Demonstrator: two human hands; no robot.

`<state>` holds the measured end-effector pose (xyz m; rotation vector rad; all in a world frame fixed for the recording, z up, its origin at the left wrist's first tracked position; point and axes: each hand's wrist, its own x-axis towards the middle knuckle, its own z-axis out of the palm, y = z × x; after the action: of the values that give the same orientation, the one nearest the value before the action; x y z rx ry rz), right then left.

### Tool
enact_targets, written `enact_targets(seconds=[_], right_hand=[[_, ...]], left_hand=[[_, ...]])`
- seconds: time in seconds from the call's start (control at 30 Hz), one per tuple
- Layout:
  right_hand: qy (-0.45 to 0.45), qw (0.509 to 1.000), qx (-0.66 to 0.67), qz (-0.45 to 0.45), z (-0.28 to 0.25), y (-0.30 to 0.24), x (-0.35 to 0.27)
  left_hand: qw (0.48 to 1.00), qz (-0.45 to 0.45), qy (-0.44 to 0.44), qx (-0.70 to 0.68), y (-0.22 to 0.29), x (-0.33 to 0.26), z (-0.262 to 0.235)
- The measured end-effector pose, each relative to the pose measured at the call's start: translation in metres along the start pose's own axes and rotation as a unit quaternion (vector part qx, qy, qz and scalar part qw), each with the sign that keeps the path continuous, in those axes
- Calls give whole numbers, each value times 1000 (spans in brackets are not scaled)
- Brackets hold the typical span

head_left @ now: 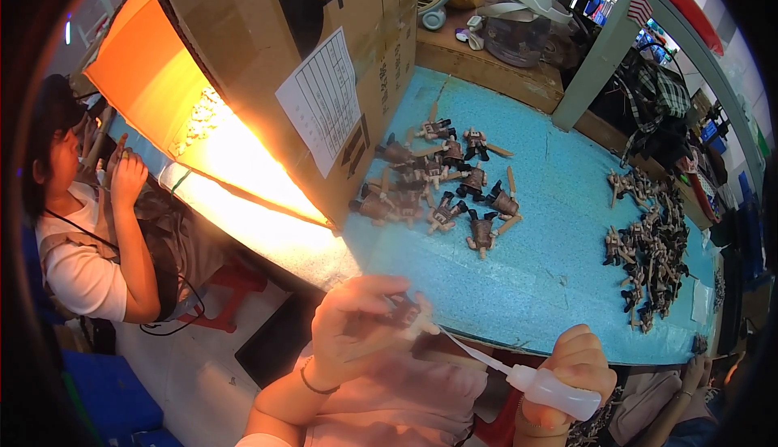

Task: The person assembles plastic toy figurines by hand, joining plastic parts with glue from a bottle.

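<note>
Near the front edge of the table, my left hand pinches a small toy figure with a brown body and pale limbs. Wrapped round a white squeeze bottle is my right hand. The bottle lies tilted, its long thin nozzle pointing left at the figure. Whether the nozzle tip touches the figure, I cannot tell. Beyond my hands, a loose group of similar figures lies on the blue tabletop, several with tan stick-like pieces beside them.
A large cardboard box, brightly lit inside, stands at the left. A dense pile of figures covers the table's right side. A metal post rises at the back. One person sits at left; another person's hand shows at right.
</note>
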<state>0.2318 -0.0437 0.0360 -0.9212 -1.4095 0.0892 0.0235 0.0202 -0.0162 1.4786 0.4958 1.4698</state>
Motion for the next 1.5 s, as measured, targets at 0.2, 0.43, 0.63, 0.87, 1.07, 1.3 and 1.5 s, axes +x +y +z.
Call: enact_targets(seconds=[0.2,0.43,0.63,0.87,1.07,1.3,1.5], right_hand=[[-38,999,-30,2,-5,-2,0],[-2,1000,-28,-2,-2,1,0],[-22,998,-55,5,-3,-1,-3],[-55,997,-57,-26,-8,0,-1],[-26,998,11,65,-11,26,12],[21,949,47,311,-12,142,57],[-86,871,-377,302,-52,245,74]], left_hand=[[1000,8,-4,23,5,6,1],[999,29,9,36,5,5,0],[995,47,-2,89,7,7,0],[994,16,-9,104,9,7,1],[997,31,5,64,7,8,-4],[999,-13,47,-13,11,-9,-14],[997,-2,76,-25,21,-26,-34]])
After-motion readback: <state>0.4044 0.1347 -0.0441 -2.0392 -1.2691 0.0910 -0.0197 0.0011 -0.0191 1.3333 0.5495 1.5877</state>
